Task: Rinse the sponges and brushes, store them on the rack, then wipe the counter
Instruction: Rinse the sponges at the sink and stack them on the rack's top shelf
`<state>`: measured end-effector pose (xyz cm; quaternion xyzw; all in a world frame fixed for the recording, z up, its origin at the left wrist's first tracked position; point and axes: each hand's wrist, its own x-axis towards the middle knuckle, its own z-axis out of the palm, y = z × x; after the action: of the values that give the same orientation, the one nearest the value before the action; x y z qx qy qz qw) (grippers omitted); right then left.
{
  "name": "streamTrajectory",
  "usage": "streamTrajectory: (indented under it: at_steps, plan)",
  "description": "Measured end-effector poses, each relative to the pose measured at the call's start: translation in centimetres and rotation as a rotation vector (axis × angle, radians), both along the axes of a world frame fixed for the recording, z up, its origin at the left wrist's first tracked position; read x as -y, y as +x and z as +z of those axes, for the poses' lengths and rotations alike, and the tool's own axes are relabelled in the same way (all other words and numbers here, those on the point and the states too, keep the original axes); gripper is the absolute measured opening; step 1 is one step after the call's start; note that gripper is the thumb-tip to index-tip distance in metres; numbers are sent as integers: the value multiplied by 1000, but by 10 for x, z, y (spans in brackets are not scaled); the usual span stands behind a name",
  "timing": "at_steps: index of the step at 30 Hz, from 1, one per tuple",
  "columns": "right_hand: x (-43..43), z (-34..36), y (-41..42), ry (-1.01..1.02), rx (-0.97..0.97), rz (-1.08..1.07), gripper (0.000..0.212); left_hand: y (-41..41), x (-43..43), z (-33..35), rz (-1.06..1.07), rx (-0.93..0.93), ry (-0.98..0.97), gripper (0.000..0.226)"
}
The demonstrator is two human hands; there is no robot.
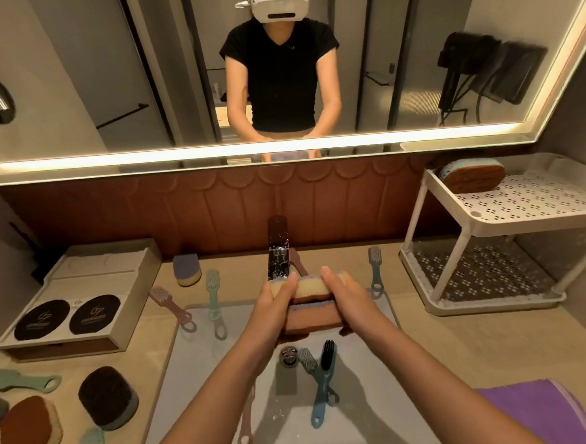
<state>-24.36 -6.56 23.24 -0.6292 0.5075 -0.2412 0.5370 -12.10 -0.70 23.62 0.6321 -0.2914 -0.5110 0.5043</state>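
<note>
At the centre of the frame the left hand (276, 305) and right hand (347, 297) press a pair of stacked sponges (312, 306) between them. The fingers of each hand are curled round one end, thumbs on top, just in front of the tap (279, 253) and above the sink (204, 364). Whether water is running cannot be told. Since the pair is gripped only at its ends, the lower brown sponge may well slip out under a hard squeeze and drop onto the brushes (323, 374) lying in the basin by the drain. Wringing this high could also splash the counter (464, 348) and the box (83, 289) at the left of the frame. Carrying them wet to the rack (491, 227) at the right, where one sponge (472, 174) already sits on the upper shelf, would trail drips and add to the wiping. Two black discs (67, 319) on the box carry a pale logo and a line of writing, too small to read. Nothing else legible shows.
</note>
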Motion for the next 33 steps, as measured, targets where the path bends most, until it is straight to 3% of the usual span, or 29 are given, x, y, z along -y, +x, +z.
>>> streamTrajectory:
  at_steps: [4,14,21,25,29,33]
  plan:
    - [9,28,-25,48,8,108,34,3,0,23,-148,-186,-2,29]
    - [41,81,-77,-156,170,98,32,-17,44,73,-304,-46,-162,33]
    - [88,101,-127,-259,148,-39,36,-67,102,96,-363,188,-248,43]
    - [117,107,-164,-240,159,-145,39,-97,148,101,-410,339,-228,59]
    - [149,108,-195,-232,169,-284,40,-134,185,103,-373,387,-314,54]
    - [179,102,-225,-200,137,-394,38,-160,216,95,-375,666,-391,69]
